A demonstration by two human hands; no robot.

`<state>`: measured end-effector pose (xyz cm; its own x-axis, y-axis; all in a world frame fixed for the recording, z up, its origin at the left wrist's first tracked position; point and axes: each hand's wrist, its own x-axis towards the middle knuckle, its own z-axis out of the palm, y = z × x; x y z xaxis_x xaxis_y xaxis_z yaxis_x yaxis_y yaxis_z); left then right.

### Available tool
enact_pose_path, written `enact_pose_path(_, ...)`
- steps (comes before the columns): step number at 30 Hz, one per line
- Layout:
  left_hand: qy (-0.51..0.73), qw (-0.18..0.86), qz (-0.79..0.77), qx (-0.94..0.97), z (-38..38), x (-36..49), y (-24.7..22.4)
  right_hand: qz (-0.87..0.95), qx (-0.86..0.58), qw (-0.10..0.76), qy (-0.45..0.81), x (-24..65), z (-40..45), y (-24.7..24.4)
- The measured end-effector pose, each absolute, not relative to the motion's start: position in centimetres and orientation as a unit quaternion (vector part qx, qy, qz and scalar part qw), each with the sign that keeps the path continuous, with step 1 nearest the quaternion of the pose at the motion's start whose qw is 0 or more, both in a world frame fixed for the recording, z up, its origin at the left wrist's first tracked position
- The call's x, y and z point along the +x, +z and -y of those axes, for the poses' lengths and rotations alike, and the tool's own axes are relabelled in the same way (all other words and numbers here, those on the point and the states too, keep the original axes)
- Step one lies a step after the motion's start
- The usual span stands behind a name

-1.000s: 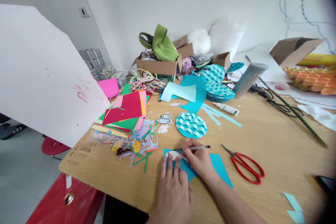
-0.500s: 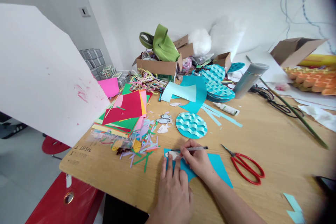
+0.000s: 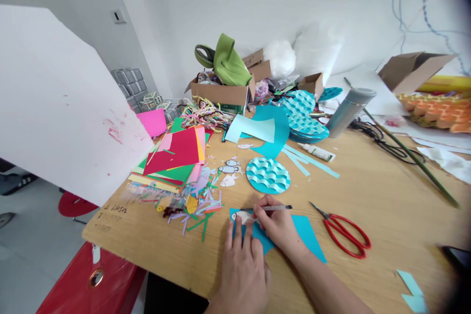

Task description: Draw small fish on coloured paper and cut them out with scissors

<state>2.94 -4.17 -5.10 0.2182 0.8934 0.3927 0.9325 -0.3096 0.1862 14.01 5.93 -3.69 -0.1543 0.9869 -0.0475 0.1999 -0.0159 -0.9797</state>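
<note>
A blue paper sheet (image 3: 309,235) lies on the table near the front edge, with a white paper fish (image 3: 241,217) on its upper left part. My left hand (image 3: 246,260) rests flat, fingers spread, its fingertips pressing on the fish and the blue sheet. In my right hand (image 3: 274,223) is a dark pen (image 3: 281,207), pinched between the fingers, its tip side at the upper edge of the fish. Red-handled scissors (image 3: 346,233) lie to the right of the blue sheet. Above my hands sits a round blue paper piece (image 3: 268,175) with woven light strips.
Coloured paper sheets (image 3: 174,152) and paper scraps (image 3: 206,206) lie to the left. Small paper fish (image 3: 230,169) are beside the round piece. Farther back are a glue bottle (image 3: 319,152), a grey flask (image 3: 349,113) and a cardboard box (image 3: 221,93). A green stem (image 3: 415,157) crosses the right side.
</note>
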Motion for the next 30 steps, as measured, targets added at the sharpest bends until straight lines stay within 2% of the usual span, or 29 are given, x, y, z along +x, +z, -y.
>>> enact_pose_path(30, -0.207, 0.057, 0.583, -0.783, 4.19, 2.79, -5.00, 0.553, -0.521, 0.427, 0.490, 13.98, -5.92, -3.38)
